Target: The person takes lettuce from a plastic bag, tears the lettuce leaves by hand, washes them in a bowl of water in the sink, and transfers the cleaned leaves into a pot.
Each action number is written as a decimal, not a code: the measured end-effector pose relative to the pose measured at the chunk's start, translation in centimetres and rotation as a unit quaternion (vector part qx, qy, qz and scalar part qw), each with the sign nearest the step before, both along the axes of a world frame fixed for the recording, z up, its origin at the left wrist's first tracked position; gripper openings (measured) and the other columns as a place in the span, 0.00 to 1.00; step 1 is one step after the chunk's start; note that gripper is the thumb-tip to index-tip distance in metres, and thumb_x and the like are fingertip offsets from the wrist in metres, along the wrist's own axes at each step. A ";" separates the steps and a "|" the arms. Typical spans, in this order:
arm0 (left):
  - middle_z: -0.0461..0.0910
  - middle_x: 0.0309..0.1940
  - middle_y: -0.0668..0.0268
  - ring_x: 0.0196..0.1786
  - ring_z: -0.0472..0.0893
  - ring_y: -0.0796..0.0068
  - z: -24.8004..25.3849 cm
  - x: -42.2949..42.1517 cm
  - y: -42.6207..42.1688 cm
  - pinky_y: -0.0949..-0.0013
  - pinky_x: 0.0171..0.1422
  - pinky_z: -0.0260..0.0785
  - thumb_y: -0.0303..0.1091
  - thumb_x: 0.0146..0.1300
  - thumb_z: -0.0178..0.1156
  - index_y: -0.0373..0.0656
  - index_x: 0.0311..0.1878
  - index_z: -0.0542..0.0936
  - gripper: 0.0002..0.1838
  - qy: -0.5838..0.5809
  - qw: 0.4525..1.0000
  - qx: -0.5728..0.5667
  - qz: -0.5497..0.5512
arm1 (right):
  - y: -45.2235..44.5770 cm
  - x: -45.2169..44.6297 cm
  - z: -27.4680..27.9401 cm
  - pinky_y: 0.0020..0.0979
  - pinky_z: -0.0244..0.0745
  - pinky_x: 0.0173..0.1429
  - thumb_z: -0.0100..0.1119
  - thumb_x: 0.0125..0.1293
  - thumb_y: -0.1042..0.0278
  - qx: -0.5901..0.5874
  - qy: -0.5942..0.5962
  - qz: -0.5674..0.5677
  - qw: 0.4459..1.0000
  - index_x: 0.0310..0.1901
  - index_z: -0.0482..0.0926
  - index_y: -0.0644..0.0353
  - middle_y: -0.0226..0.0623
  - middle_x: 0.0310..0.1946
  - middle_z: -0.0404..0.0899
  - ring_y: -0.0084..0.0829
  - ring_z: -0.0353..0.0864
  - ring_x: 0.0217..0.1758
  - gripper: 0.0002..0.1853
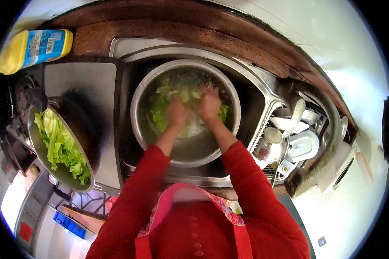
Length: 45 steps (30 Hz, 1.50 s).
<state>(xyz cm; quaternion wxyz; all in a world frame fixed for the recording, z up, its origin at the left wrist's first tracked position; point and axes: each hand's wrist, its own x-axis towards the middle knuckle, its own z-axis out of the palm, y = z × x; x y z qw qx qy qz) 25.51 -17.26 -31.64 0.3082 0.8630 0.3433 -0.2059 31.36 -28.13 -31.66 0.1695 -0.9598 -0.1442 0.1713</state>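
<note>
A round metal basin of water sits in the sink, with green lettuce leaves floating in it. Both of my hands are inside the basin among the leaves. My left hand is smeared by motion, and its fingers are hidden, so its grip cannot be made out. To its right, my right hand reaches forward with its fingers stretched out and slightly apart at the water. Some lettuce lies close beside each hand.
Left of the sink, a pan holding more lettuce stands tilted in view. A yellow bottle with a blue label is at the back left. On the right, a dish rack carries bowls, a metal pot and a white dish.
</note>
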 end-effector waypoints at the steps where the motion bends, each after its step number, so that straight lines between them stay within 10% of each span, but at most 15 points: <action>1: 0.72 0.53 0.49 0.46 0.78 0.54 -2.8 -1.3 0.1 0.59 0.48 0.72 0.49 0.52 0.65 0.35 0.59 0.67 0.36 0.003 1.000 -0.025 -0.015 | -0.1 -0.6 -1.4 0.44 0.74 0.50 0.64 0.44 0.71 -0.021 0.040 0.023 0.999 0.54 0.71 0.56 0.44 0.54 0.70 0.51 0.67 0.58 0.30; 8: 0.68 0.58 0.52 0.51 0.76 0.59 2.2 -0.8 4.3 0.55 0.50 0.73 0.28 0.56 0.62 0.34 0.61 0.65 0.29 0.025 0.868 -0.320 0.378 | 0.1 -0.1 -1.1 0.39 0.74 0.48 0.63 0.46 0.74 0.005 0.138 0.007 0.990 0.53 0.73 0.55 0.47 0.45 0.76 0.41 0.76 0.48 0.27; 11: 0.69 0.56 0.54 0.51 0.75 0.61 2.7 -3.6 5.1 0.57 0.50 0.73 0.24 0.56 0.61 0.34 0.60 0.65 0.27 -0.010 0.767 -0.435 0.472 | -0.8 -0.8 1.9 0.29 0.70 0.52 0.56 0.47 0.84 0.331 0.392 -0.297 0.806 0.50 0.74 0.61 0.35 0.41 0.78 0.32 0.76 0.46 0.24; 16: 0.74 0.48 0.58 0.48 0.77 0.63 8.5 -5.3 3.1 0.60 0.47 0.74 0.26 0.55 0.63 0.33 0.54 0.69 0.23 -0.116 0.807 -0.428 0.390 | -3.0 -3.7 3.8 0.28 0.72 0.45 0.54 0.50 0.86 0.453 0.413 -0.306 0.729 0.47 0.75 0.61 0.32 0.40 0.78 0.27 0.77 0.40 0.20; 21: 0.78 0.37 0.60 0.31 0.78 0.68 6.0 -7.7 -0.1 0.66 0.29 0.72 0.27 0.55 0.62 0.35 0.45 0.74 0.14 -0.093 0.906 -0.326 0.253 | -2.7 -7.5 3.7 0.30 0.74 0.45 0.61 0.48 0.75 0.413 0.413 -0.255 0.771 0.47 0.76 0.67 0.40 0.40 0.79 0.32 0.78 0.43 0.21; 26: 0.75 0.26 0.66 0.18 0.70 0.75 8.2 -7.9 -0.7 0.70 0.20 0.61 0.28 0.61 0.57 0.38 0.40 0.74 0.06 -0.082 0.767 -0.532 0.350 | -2.7 -6.1 8.1 0.30 0.75 0.42 0.59 0.50 0.75 0.390 0.414 -0.527 0.632 0.48 0.74 0.66 0.42 0.40 0.78 0.34 0.78 0.39 0.21; 29: 0.76 0.38 0.58 0.32 0.77 0.67 7.4 -8.2 -0.8 0.64 0.34 0.70 0.31 0.58 0.59 0.37 0.50 0.70 0.18 -0.066 0.751 -0.544 0.369 | -3.0 -5.8 8.5 0.38 0.77 0.40 0.58 0.54 0.77 0.427 0.402 -0.529 0.613 0.54 0.67 0.65 0.47 0.43 0.75 0.36 0.78 0.43 0.23; 31: 0.70 0.50 0.52 0.52 0.69 0.58 10.4 -6.2 -1.5 0.58 0.54 0.62 0.32 0.52 0.61 0.37 0.55 0.67 0.26 -0.066 0.917 -0.367 0.140 | -2.8 -6.4 9.1 0.34 0.74 0.46 0.59 0.54 0.78 0.395 0.414 -0.384 0.725 0.55 0.67 0.60 0.41 0.45 0.74 0.32 0.75 0.47 0.25; 33: 0.66 0.58 0.48 0.63 0.62 0.52 10.6 -5.7 -2.2 0.56 0.66 0.54 0.32 0.47 0.62 0.38 0.60 0.64 0.33 -0.083 0.957 -0.277 -0.013 | -2.6 -7.1 10.0 0.29 0.70 0.53 0.61 0.53 0.78 0.348 0.413 -0.224 0.811 0.57 0.67 0.56 0.36 0.47 0.74 0.27 0.73 0.50 0.27; 35: 0.62 0.61 0.46 0.67 0.56 0.47 8.4 -6.2 -2.7 0.56 0.71 0.46 0.32 0.44 0.62 0.40 0.63 0.61 0.39 -0.126 0.941 -0.305 -0.076 | -2.7 -7.0 10.3 0.23 0.68 0.53 0.61 0.52 0.79 0.448 0.446 -0.275 0.725 0.53 0.73 0.53 0.32 0.46 0.75 0.23 0.73 0.48 0.24; 41: 0.55 0.66 0.53 0.69 0.53 0.56 8.3 -5.9 -0.5 0.61 0.71 0.48 0.31 0.48 0.63 0.45 0.68 0.56 0.42 -0.058 0.902 -0.427 0.004 | -4.2 -1.6 9.7 0.29 0.75 0.41 0.61 0.48 0.82 0.377 0.412 -0.358 0.748 0.43 0.78 0.63 0.34 0.35 0.81 0.27 0.79 0.37 0.17; 42: 0.57 0.66 0.54 0.69 0.55 0.56 8.3 -5.4 0.2 0.60 0.71 0.49 0.30 0.48 0.63 0.45 0.68 0.57 0.41 -0.038 0.915 -0.402 0.024 | -5.0 -1.3 7.4 0.30 0.75 0.40 0.61 0.48 0.81 0.350 0.320 -0.306 0.826 0.42 0.78 0.63 0.36 0.35 0.81 0.29 0.79 0.36 0.16; 45: 0.65 0.60 0.47 0.62 0.66 0.51 2.1 -5.2 1.8 0.54 0.67 0.55 0.29 0.49 0.60 0.39 0.62 0.65 0.33 -0.184 0.983 -0.020 0.006 | -5.5 -1.4 3.4 0.37 0.74 0.40 0.64 0.47 0.73 0.148 0.109 -0.184 0.966 0.45 0.74 0.62 0.45 0.34 0.80 0.41 0.80 0.35 0.20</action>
